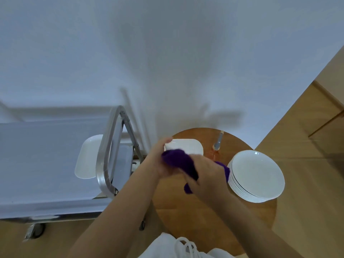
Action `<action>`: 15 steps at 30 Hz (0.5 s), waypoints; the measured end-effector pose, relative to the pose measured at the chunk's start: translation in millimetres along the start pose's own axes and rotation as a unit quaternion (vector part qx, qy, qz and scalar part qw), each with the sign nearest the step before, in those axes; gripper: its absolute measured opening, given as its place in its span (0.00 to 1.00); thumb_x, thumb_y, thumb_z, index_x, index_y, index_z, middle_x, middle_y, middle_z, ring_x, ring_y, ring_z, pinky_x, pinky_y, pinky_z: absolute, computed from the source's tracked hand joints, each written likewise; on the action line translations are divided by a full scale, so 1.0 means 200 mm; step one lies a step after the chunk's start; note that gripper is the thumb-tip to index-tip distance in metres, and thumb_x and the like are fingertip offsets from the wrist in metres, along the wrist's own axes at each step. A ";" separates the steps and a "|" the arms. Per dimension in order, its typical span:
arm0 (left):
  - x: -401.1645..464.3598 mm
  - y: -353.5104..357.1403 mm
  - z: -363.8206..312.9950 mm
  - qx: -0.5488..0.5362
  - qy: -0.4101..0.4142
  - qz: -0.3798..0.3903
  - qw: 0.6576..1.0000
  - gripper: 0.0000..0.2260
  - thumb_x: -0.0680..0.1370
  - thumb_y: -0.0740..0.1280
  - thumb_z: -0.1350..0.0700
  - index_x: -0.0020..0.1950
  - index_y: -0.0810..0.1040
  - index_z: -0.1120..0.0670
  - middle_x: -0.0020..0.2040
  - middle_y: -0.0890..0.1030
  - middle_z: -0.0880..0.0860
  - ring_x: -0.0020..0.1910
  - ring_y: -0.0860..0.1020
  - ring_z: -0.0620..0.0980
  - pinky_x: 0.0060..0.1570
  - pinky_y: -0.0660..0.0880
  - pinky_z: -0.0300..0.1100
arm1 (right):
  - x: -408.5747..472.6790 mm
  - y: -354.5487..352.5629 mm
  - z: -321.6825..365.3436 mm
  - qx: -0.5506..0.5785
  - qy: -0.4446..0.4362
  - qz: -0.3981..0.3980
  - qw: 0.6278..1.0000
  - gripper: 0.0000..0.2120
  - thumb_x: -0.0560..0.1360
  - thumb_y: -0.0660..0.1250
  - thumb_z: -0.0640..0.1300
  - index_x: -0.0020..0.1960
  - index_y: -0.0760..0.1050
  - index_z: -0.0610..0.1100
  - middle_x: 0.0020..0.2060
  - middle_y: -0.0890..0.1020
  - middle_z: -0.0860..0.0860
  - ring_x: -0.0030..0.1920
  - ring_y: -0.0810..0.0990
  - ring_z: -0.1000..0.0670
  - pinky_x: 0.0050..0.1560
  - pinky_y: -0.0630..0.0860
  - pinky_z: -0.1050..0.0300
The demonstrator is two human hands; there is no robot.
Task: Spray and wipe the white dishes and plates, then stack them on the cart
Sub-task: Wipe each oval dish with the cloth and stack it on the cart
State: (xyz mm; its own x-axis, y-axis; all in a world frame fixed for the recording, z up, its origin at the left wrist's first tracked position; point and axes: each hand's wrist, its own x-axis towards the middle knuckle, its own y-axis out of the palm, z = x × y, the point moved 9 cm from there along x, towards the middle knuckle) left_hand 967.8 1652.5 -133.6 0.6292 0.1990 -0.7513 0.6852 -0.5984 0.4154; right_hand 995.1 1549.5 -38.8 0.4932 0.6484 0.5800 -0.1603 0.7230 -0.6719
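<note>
Wiping is in hand: the left hand (160,161) holds a white rectangular dish (188,147) by its near-left corner, thumb over the rim, above the round wooden table (204,211), while the right hand (206,174) grips a purple cloth (178,161) and presses it on the dish's near edge. One like dish (87,157) already lies on the cart (46,164), partly behind the cart's metal handle (107,151), so I judge the job barely begun. The stack of round plates (257,175) sits at the table's right edge, just beside the right hand, and looks untouched; all of it has yet to be sprayed, wiped and carried over.

The spray bottle (216,148) stands on the table beyond the hands, between dish and plates, though its body is blurred and hard to make out. The handle rises between table and cart top, so each piece must likely pass over or round it. The plates sit close to the table rim, where a careless elbow could push them off
</note>
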 end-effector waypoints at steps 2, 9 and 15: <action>-0.01 -0.06 -0.03 0.012 0.046 -0.050 0.998 0.20 0.76 0.63 0.56 0.67 0.66 0.59 0.46 0.77 0.59 0.42 0.77 0.57 0.32 0.75 0.46 | -0.08 0.03 0.05 0.023 -0.051 0.041 0.998 0.17 0.69 0.69 0.51 0.54 0.71 0.46 0.38 0.83 0.52 0.38 0.81 0.56 0.35 0.76 0.67; -0.04 -0.03 0.12 -0.005 0.030 0.060 0.998 0.27 0.72 0.66 0.43 0.66 0.73 0.58 0.55 0.82 0.61 0.51 0.81 0.60 0.43 0.80 0.50 | -0.20 0.34 -0.07 0.168 0.112 0.336 0.920 0.25 0.78 0.51 0.57 0.74 0.51 0.60 0.72 0.58 0.66 0.70 0.49 0.69 0.73 0.49 0.60; -0.11 -0.03 0.14 -0.055 0.094 0.103 0.989 0.24 0.71 0.65 0.42 0.62 0.79 0.52 0.54 0.83 0.58 0.49 0.83 0.57 0.40 0.80 0.48 | -0.03 0.41 -0.12 0.071 0.074 0.328 0.939 0.25 0.80 0.47 0.57 0.73 0.39 0.60 0.70 0.40 0.66 0.68 0.32 0.68 0.73 0.36 0.57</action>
State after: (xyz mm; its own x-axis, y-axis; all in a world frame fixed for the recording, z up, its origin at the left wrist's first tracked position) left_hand 939.6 1629.2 -133.6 0.8093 0.2297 -0.5407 0.5653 -0.5550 0.6103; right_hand 999.2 1599.7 -107.9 0.3605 0.9326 -0.0149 -0.5781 0.2109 -0.7882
